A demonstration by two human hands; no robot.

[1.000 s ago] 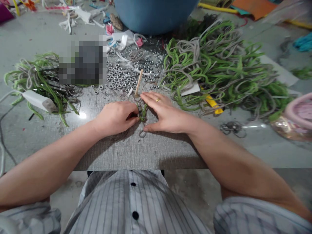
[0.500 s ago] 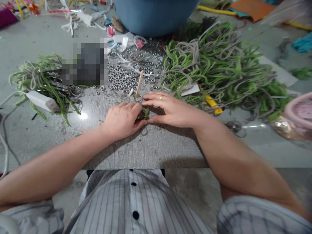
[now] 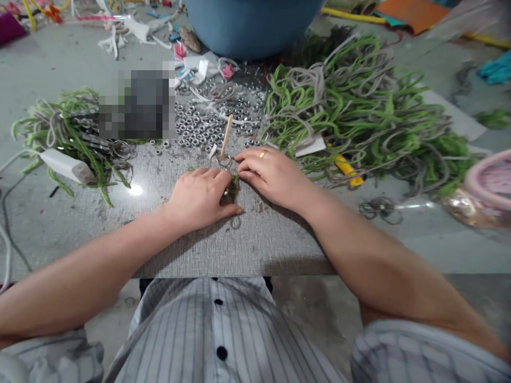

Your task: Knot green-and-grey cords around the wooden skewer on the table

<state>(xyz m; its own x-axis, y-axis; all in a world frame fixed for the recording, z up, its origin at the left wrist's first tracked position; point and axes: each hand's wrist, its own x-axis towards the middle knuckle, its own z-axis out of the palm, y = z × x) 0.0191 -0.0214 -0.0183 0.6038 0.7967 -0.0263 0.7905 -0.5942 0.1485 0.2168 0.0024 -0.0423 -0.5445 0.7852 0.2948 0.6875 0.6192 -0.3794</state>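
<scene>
My left hand [image 3: 199,198] rests on the table, its fingers curled over a short piece of green cord [image 3: 235,185], the thumb held apart. A small shiny metal piece [image 3: 225,191] shows by its index finger, too small to name surely. Facing it, my right hand [image 3: 271,174] has its fingertips closed at the cord's right side; the exact grip is partly hidden. Just beyond the fingertips lies a wooden stick [image 3: 227,135], with a metal ring [image 3: 224,159] at its near end. A thin ring [image 3: 236,222] lies below my left thumb.
Many metal nuts [image 3: 195,125] are spread beyond my hands. A large pile of green and grey cords [image 3: 359,106] lies right, a smaller corded bundle [image 3: 72,117] left beside a white adapter [image 3: 67,166]. A blue tub [image 3: 255,26] stands behind; a pink-rimmed container [image 3: 489,183] is far right.
My left thumb has moved away from the right thumb and down. The right thumb has drawn up to its fingers. A shiny metal piece now shows by my left index finger.
</scene>
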